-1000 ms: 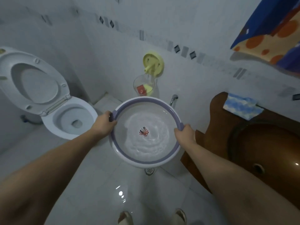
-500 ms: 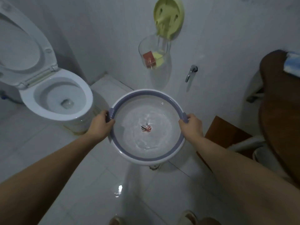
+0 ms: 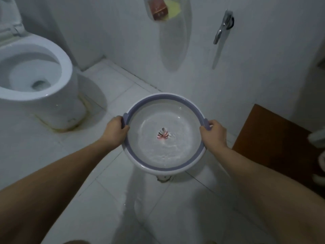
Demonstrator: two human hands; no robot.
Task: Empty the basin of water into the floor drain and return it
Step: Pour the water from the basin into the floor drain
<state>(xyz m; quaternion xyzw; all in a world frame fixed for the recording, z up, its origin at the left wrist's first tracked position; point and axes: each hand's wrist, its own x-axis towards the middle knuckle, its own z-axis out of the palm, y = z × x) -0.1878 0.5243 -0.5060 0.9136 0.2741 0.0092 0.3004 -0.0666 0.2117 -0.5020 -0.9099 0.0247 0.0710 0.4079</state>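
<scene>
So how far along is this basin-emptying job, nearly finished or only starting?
Early on. Done: the basin has been carried over the floor drain, which peeks out under its near edge. In hand: the left hand and right hand grip its two side handles, holding it about level; water is rippling inside and none is pouring. Left: tip it out over the drain, then return the basin.
</scene>
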